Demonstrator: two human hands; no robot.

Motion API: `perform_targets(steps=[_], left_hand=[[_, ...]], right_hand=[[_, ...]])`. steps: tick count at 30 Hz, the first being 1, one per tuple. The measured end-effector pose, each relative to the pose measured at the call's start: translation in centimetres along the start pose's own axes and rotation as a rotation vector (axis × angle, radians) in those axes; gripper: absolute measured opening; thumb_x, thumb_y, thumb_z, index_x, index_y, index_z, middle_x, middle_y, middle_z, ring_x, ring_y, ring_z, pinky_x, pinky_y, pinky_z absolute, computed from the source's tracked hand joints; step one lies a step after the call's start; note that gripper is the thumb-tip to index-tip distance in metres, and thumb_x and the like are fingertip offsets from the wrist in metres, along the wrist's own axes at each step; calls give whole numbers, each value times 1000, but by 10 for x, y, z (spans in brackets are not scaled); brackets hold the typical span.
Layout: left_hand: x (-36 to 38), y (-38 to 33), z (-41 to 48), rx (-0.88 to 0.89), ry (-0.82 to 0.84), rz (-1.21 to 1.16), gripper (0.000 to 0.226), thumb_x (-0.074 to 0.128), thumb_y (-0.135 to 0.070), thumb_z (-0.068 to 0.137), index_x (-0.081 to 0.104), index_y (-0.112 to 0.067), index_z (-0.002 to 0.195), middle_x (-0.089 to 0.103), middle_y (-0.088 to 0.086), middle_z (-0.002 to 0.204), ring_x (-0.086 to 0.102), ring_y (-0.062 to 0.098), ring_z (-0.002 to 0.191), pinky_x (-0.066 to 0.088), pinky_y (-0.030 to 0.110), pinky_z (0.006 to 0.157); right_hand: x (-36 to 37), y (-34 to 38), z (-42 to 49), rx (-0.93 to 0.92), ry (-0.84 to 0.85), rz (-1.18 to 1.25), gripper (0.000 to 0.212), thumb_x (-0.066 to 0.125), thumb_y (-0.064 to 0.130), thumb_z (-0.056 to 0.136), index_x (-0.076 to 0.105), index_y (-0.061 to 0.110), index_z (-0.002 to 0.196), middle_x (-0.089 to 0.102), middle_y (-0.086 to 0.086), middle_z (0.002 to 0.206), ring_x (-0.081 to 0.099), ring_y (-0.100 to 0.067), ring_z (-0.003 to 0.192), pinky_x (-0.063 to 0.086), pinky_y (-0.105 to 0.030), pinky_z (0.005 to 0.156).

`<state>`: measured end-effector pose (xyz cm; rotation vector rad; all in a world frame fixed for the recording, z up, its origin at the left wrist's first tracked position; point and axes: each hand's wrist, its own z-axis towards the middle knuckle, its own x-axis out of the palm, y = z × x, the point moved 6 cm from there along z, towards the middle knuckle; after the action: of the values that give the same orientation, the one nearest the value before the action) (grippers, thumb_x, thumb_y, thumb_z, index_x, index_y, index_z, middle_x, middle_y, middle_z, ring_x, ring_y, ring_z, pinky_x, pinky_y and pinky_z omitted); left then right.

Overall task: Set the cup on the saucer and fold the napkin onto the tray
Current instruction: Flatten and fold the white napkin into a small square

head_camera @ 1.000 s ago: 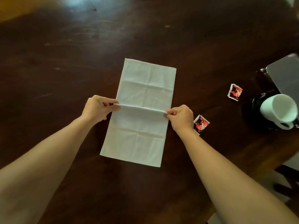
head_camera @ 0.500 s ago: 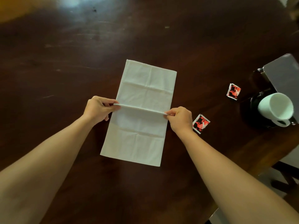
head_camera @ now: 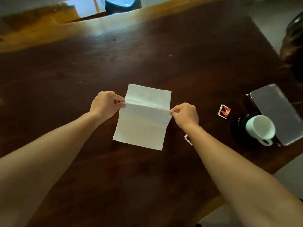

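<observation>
- Head view: the left hand (head_camera: 105,104) and right hand (head_camera: 186,115) each have their fingers pinched on an end of the napkin's (head_camera: 142,126) raised fold, above the dark bench (head_camera: 147,54).
- Right of the right hand's fingers, well apart: the white cup (head_camera: 259,127) sits on the black saucer (head_camera: 241,122), beside the grey tray (head_camera: 277,112).
- A red packet (head_camera: 224,111) lies between fingers and saucer.

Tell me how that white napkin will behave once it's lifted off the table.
The napkin is probably floppy: its right side already curves down below the right hand. It looks thin and light, held by fingertip pinches from both hands, the left hand included. It likely holds creases, since a ridge stands between the pinches.
</observation>
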<state>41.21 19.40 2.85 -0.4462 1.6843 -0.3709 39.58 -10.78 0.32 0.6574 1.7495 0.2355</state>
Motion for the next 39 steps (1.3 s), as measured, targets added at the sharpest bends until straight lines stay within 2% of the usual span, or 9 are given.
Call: perform_targets(steps=[4, 8, 13, 17, 21, 26, 28, 31, 39], left_hand=[[-50, -27, -5, 35, -110, -10, 16, 77, -33, 87, 81, -25, 101, 65, -3, 87, 62, 21, 82, 56, 38, 78], [-96, -45, -5, 47, -190, 4, 13, 77, -34, 84, 82, -28, 95, 62, -6, 82, 64, 23, 84, 49, 32, 76], [-134, -57, -12, 72, -293, 1, 18, 79, -34, 85, 82, -24, 99, 66, -4, 87, 65, 22, 80, 58, 39, 79], [-141, -54, -32, 75, -334, -33, 17, 80, -29, 84, 82, -20, 99, 69, 0, 88, 65, 21, 78, 58, 37, 77], [-108, -30, -86, 47, -285, -77, 12, 85, -24, 78, 83, -23, 90, 68, -3, 86, 63, 15, 69, 56, 34, 76], [-11, 15, -180, -30, -80, -12, 11, 86, -20, 78, 82, -23, 88, 63, -9, 85, 57, 9, 64, 55, 32, 67], [31, 32, -214, -99, 52, -14, 10, 84, -23, 81, 80, -27, 90, 62, -12, 88, 57, 4, 67, 54, 28, 67], [77, 46, -253, -153, 227, -25, 10, 80, -28, 85, 77, -32, 93, 62, -15, 95, 60, 3, 72, 56, 25, 71], [106, 65, -268, -275, 296, -63, 3, 72, -25, 91, 73, -27, 90, 62, -11, 90, 62, 8, 79, 58, 34, 78]], right_hand=[[-49, 32, 3, -96, -81, -13, 12, 71, 24, 91, 81, 22, 99, 73, -1, 105, 67, -20, 97, 53, -31, 76], [-91, 64, 0, -182, -141, 3, 11, 73, 25, 91, 81, 20, 98, 73, 0, 104, 65, -17, 91, 56, -34, 79], [-125, 96, -4, -266, -208, 8, 9, 74, 26, 90, 81, 22, 94, 73, 1, 101, 68, -19, 90, 60, -39, 80], [-126, 102, -16, -353, -246, 16, 10, 73, 23, 91, 81, 20, 94, 71, 1, 96, 66, -18, 86, 60, -40, 75], [-95, 78, -56, -551, -235, -60, 12, 70, 17, 92, 80, 11, 95, 67, -4, 90, 64, -23, 78, 55, -36, 62], [-10, 4, -128, -588, -46, -220, 6, 74, 13, 88, 78, 10, 85, 63, -3, 80, 63, -23, 69, 51, -32, 54], [25, -28, -153, -518, 89, -259, 7, 71, 14, 90, 79, 13, 91, 64, -2, 85, 64, -25, 73, 48, -30, 58], [61, -67, -181, -393, 278, -324, 17, 61, 21, 98, 76, 20, 105, 63, 5, 94, 60, -15, 83, 50, -25, 67], [74, -83, -181, -302, 459, -394, 24, 53, 22, 100, 73, 23, 114, 62, 5, 106, 61, -17, 98, 55, -32, 82]])
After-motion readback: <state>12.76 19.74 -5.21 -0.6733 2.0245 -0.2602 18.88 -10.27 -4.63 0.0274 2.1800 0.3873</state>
